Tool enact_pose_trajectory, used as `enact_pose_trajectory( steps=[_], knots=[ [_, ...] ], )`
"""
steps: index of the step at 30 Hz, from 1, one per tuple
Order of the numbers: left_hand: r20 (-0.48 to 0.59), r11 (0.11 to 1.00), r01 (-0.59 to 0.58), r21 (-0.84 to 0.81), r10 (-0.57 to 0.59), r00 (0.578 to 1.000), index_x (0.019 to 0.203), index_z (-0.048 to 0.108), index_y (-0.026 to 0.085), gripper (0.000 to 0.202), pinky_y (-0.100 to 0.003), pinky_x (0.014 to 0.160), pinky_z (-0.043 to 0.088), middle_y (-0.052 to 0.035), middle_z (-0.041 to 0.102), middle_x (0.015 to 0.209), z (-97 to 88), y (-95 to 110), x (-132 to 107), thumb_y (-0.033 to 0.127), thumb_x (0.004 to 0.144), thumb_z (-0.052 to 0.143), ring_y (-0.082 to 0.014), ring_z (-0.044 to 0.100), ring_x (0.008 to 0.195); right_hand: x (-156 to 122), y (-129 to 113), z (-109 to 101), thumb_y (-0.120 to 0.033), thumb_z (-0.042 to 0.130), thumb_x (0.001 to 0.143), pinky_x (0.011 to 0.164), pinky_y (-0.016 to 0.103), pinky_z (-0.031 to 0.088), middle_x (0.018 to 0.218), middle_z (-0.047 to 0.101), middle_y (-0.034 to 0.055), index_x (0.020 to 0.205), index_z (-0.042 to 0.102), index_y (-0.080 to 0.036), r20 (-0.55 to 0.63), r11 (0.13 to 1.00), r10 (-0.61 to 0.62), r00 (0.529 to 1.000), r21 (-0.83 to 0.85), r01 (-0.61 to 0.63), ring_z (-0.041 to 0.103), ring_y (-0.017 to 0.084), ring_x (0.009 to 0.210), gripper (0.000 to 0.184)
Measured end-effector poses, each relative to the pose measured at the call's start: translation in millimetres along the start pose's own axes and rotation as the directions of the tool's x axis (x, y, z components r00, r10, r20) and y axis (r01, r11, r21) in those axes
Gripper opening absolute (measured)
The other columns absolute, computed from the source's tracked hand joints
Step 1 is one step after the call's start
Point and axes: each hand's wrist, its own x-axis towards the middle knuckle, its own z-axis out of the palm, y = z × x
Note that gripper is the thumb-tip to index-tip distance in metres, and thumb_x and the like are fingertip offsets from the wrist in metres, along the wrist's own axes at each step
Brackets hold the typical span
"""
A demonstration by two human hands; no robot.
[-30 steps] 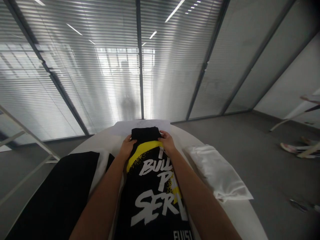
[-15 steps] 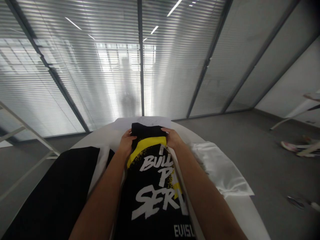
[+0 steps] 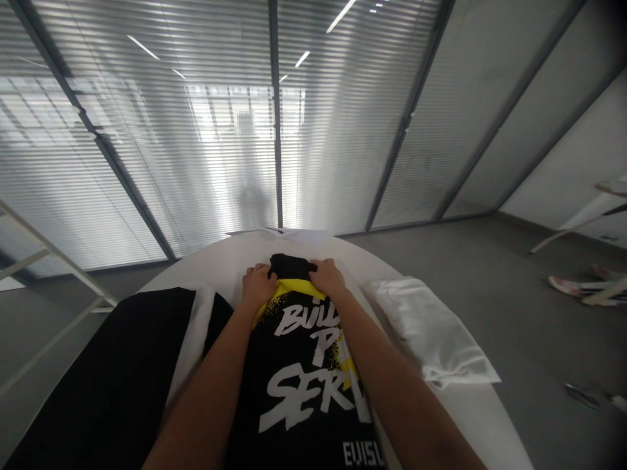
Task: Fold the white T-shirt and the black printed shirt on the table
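Note:
A black T-shirt (image 3: 304, 378) with white lettering and a yellow band lies lengthwise on the white table (image 3: 220, 267) in front of me. My left hand (image 3: 258, 285) and my right hand (image 3: 326, 277) grip its far end, fingers curled round a bunched or folded-over edge of black cloth (image 3: 292, 266) between them. The two hands are close together, a little apart. Both forearms run along the shirt's sides.
A black garment (image 3: 112, 385) on white cloth lies at the left. A folded white cloth (image 3: 431, 333) lies at the right near the table's edge. Glass walls with blinds stand behind. A metal frame (image 3: 53, 261) is at the far left; someone's feet (image 3: 588, 287) show at far right.
The hands have drawn closer together and pulled the shirt's far end back toward me; the black end now looks shorter and bunched. More bare table shows beyond it.

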Motion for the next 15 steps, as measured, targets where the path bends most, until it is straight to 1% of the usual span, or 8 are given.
enact_pose_trajectory(
  steps=[2,4,8,10,11,13,14,15],
  knots=[
    [0.017,0.995,-0.020,0.101,0.018,1.000,0.085,0.069,0.019,0.016,-0.046,0.103,0.030,-0.0132,0.068,0.103,2.8,-5,-1,0.021,0.071,0.062,-0.0332,0.052,0.114,-3,0,7,-0.029,0.058,0.078,0.096,0.046,0.042,0.132,0.048,0.0164,0.123,0.062,-0.023,-0.028,0.998,-0.004,1.000,-0.068,0.002,0.057,0.034,0.112,0.045],
    [0.029,0.990,-0.020,0.138,0.017,0.999,0.090,0.069,0.020,0.018,-0.044,0.098,0.035,-0.0123,0.069,0.097,1.7,-7,0,0.022,0.075,0.059,-0.0310,0.057,0.105,-1,2,10,-0.026,0.055,0.079,0.094,0.046,0.043,0.128,0.052,0.0171,0.121,0.063,-0.022,-0.071,0.997,-0.016,0.997,-0.080,0.010,0.059,0.033,0.110,0.043],
    [0.028,0.999,0.014,0.040,-0.016,0.999,0.092,0.068,0.019,0.017,-0.039,0.088,0.043,-0.0100,0.070,0.092,-5.4,-4,7,0.023,0.080,0.055,-0.0264,0.062,0.090,13,11,5,-0.019,0.055,0.076,0.099,0.038,0.043,0.116,0.063,0.0141,0.119,0.062,-0.016,-0.146,0.999,-0.029,0.989,0.027,0.033,0.059,0.027,0.112,0.044],
    [0.024,0.999,0.037,-0.038,-0.036,0.999,0.089,0.067,0.019,0.014,-0.037,0.087,0.044,-0.0090,0.070,0.092,-7.2,-2,10,0.022,0.080,0.056,-0.0249,0.062,0.090,20,14,3,-0.018,0.057,0.074,0.100,0.035,0.043,0.119,0.064,0.0122,0.122,0.059,-0.015,-0.167,0.991,-0.035,0.985,0.119,0.056,0.058,0.023,0.113,0.048],
    [0.021,0.995,0.056,-0.084,-0.054,0.998,0.088,0.067,0.019,0.013,-0.036,0.087,0.045,-0.0085,0.070,0.091,-7.3,-2,11,0.022,0.079,0.057,-0.0241,0.062,0.089,23,15,3,-0.019,0.059,0.073,0.098,0.034,0.044,0.121,0.062,0.0117,0.125,0.057,-0.016,-0.183,0.977,-0.026,0.983,0.203,0.064,0.058,0.022,0.114,0.052],
    [0.019,0.975,0.113,-0.189,-0.111,0.994,0.089,0.065,0.018,0.014,-0.035,0.084,0.047,-0.0076,0.070,0.090,-5.8,-2,13,0.021,0.078,0.058,-0.0228,0.064,0.087,26,16,5,-0.019,0.063,0.069,0.093,0.033,0.048,0.127,0.059,0.0114,0.130,0.052,-0.018,-0.210,0.917,0.020,0.977,0.394,0.066,0.059,0.021,0.113,0.061],
    [0.023,0.958,0.151,-0.245,-0.150,0.988,0.091,0.064,0.018,0.015,-0.035,0.081,0.049,-0.0073,0.070,0.088,-4.5,-2,13,0.021,0.078,0.058,-0.0222,0.065,0.083,27,16,6,-0.019,0.063,0.068,0.089,0.033,0.050,0.130,0.058,0.0116,0.132,0.049,-0.019,-0.218,0.883,0.051,0.975,0.467,0.058,0.059,0.021,0.112,0.065],
    [0.032,0.934,0.193,-0.301,-0.193,0.981,0.094,0.062,0.017,0.018,-0.035,0.077,0.051,-0.0071,0.070,0.085,-3.2,-3,13,0.021,0.077,0.058,-0.0218,0.066,0.078,28,16,6,-0.018,0.062,0.068,0.085,0.031,0.051,0.131,0.056,0.0116,0.134,0.047,-0.020,-0.220,0.869,0.079,0.972,0.493,0.041,0.060,0.020,0.110,0.067]
  ],
)
